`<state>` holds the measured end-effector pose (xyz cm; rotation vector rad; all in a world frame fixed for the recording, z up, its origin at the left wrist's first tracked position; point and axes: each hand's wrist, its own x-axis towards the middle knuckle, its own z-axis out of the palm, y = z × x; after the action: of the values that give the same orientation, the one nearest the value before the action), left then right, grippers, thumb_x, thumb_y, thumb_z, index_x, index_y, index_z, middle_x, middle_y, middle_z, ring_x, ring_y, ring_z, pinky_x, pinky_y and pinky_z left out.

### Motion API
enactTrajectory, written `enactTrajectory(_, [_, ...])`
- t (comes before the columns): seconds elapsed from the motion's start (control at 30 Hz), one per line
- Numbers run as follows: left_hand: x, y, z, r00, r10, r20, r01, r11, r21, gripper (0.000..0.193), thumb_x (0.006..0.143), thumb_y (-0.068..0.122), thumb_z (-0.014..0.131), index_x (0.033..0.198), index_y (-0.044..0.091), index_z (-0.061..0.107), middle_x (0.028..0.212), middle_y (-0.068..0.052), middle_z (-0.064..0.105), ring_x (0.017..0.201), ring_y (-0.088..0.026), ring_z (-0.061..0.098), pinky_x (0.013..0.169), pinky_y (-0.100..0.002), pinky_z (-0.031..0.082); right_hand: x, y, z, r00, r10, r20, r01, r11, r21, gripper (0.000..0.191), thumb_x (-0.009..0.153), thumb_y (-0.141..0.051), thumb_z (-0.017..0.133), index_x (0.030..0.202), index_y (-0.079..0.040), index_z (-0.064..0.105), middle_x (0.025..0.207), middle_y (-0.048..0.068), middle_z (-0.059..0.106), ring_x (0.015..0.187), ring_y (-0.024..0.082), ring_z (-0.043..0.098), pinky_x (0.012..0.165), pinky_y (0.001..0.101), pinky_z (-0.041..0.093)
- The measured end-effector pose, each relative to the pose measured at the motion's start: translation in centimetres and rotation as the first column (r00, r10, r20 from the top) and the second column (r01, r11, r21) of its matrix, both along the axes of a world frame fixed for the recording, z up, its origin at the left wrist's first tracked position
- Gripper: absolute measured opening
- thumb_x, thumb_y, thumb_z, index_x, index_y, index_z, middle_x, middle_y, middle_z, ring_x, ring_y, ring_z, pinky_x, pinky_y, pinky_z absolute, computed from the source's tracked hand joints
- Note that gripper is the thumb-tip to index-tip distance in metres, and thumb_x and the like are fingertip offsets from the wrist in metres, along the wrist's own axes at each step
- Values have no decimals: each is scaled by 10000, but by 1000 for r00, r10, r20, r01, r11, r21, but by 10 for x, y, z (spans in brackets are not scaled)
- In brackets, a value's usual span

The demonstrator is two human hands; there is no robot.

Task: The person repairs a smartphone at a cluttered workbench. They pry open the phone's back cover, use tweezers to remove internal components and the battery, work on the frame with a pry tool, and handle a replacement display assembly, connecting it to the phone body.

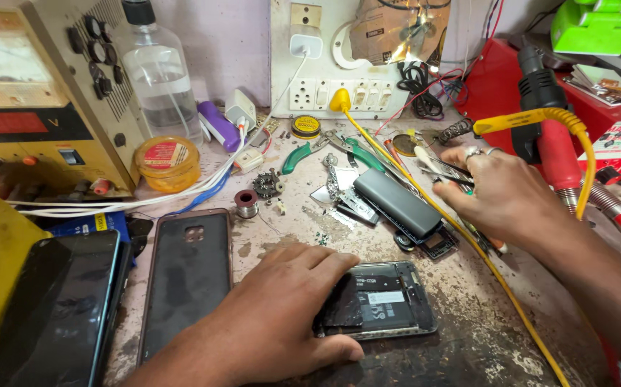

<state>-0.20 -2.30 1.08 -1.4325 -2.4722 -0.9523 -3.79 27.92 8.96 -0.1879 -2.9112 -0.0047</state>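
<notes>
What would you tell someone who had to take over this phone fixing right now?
Left hand: pressed flat on the opened phone, holding it down on the workbench.
Right hand: reaching among the tools behind, fingertips at what look like tweezers; whether it grips them I cannot tell.
Nearby: dark battery pack just behind the phone, black phone case to the left, yellow cable across the bench.
Done: phone's back is off, insides showing.
Left: everything inside.

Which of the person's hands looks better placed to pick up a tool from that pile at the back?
Probably the right hand: its fingers already reach into the tool pile by the green-handled pliers. The left hand lies flat on the opened phone, apparently steadying it.
</notes>
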Motion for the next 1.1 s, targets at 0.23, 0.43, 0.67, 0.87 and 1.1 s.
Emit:
enactTrajectory(0.23, [-9, -4, -8, 999, -10, -38, 12, 999, 32, 901, 725, 481, 865, 1402, -16, 538, 1337, -221, 582, 1259, -405, 501, 1039, -491, 373, 17, 12, -17, 883, 467, 50, -263, 579, -771, 511, 969, -104, 624, 1474, -115, 550, 1170, 203, 721, 831, 397, 695, 703, 476, 592])
enactTrajectory(0.43, [-10, 5, -11, 1000, 6, 24, -5, 1000, -11, 903, 713, 545, 845, 1399, 26, 570, 1275, -165, 627, 1223, -386, 535, 1028, -490, 399, 27, 9, -12, 766, 540, -348, -283, -202, -937, 423, 945, -47, 657, 1355, 45, 602, 1184, 243, 722, 1055, 304, 743, 916, 424, 622])
enactTrajectory(0.67, [-1, 19, 1, 964, 236, 127, -224, 970, -100, 1001, 615, 518, 885, 1419, 36, 533, 1228, -188, 573, 1186, -373, 562, 990, -474, 452, 17, 19, -60, 872, 301, -387, -379, -87, -921, 340, 1058, -108, 644, 1367, 29, 606, 995, 195, 703, 878, 286, 671, 745, 411, 550])
enactTrajectory(0.87, [7, 24, 15, 793, 463, 395, -460, 881, -109, 1047, 568, 493, 878, 1420, 79, 432, 1287, -164, 527, 1145, -347, 615, 949, -455, 508, 16, 21, -60, 798, 259, -545, -502, -218, -837, 350, 1095, -234, 619, 1302, 46, 656, 867, 89, 687, 827, 164, 687, 714, 302, 552])
enactTrajectory(1.1, [9, 42, 1, 702, 250, 667, -508, 832, 222, 1005, 519, 543, 953, 1255, 12, 523, 1074, -118, 721, 986, -225, 730, 854, -352, 592, 26, 0, -54, 820, 226, -525, -527, -58, -848, 164, 1048, -100, 638, 1153, 25, 634, 796, 110, 678, 735, 226, 724, 644, 382, 598])
